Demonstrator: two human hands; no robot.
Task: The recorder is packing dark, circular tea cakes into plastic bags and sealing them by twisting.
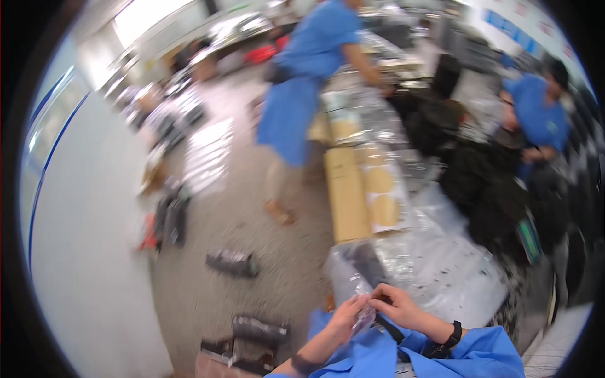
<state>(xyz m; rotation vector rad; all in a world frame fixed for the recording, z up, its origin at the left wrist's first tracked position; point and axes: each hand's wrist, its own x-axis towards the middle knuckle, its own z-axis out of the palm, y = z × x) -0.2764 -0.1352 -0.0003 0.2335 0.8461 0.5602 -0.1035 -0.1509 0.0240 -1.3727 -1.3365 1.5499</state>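
Observation:
Close in front of my body, my left hand (pixel 349 315) is closed on the gathered edge of a clear plastic bag (pixel 341 271). My right hand (pixel 396 304) meets it there, its thumb and fingers pinching the same plastic. Something dark and flat (pixel 366 260) shows through or behind the bag; the blur hides what it is. Past the bag lie a long tan cardboard piece (pixel 349 193) and a pale sheet with round tan patches (pixel 384 189). A translucent plastic sheet (pixel 444 264) with dark specks spreads to the right of my hands.
A person in blue (pixel 307 61) stands beyond the cardboard; another person in blue (pixel 539 113) is at the right, by a heap of black items (pixel 487 184). Dark wrapped bundles (pixel 231 262) lie on the floor at left, beside a white partition (pixel 94 227).

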